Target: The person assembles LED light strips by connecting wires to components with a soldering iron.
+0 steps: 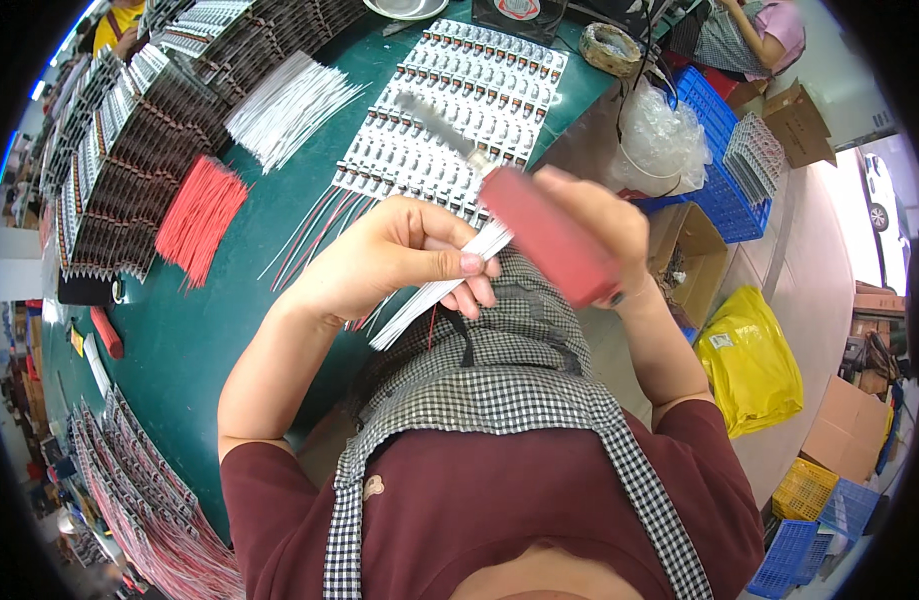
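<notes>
My left hand [404,255] pinches a bundle of thin white wires [411,312] between thumb and fingers, in front of my apron. My right hand [607,228] is wrapped round the thick red handle of a soldering iron [544,230], blurred by motion. Its dark metal shaft points up and left, over a panel of white circuit boards [454,95] with rows of small components. Red, white and dark wires [314,232] trail from the panel's near left edge. The handle's front end is close to the upper ends of the held wires.
On the green table [179,340] lie loose white wires [291,110], red wires [201,218] and stacked board panels [129,150]. Wired boards [144,490] spread at lower left. A tape roll [609,50], blue crate [724,160] and yellow bag [749,360] are at right.
</notes>
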Demonstrator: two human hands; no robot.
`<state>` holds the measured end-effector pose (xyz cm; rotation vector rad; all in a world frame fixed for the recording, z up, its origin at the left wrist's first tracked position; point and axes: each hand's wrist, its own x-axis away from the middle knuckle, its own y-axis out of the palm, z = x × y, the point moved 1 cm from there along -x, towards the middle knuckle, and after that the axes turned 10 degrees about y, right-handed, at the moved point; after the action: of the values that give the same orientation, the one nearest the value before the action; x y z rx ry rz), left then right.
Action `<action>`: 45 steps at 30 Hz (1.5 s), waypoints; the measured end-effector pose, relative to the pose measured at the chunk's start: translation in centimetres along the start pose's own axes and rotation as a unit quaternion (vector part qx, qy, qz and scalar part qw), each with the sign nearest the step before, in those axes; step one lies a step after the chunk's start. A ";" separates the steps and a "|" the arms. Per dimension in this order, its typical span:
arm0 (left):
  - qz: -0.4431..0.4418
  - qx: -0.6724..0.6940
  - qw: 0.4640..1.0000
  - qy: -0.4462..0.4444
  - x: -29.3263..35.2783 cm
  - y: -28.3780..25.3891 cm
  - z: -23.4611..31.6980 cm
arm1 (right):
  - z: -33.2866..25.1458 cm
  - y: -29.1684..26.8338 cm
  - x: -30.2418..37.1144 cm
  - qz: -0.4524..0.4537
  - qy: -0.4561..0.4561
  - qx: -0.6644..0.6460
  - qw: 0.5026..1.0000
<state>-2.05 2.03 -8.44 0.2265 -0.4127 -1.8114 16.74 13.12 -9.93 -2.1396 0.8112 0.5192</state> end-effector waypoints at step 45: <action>0.199 -0.724 0.652 0.102 -2.0 -13.5 -1.0 | 5.9 3.3 -7.4 -0.030 0.494 -0.351 0.795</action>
<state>-13.13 6.95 -14.82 -0.7361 1.1215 -1.1650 8.66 18.90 -10.94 -3.1592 1.2006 -0.5288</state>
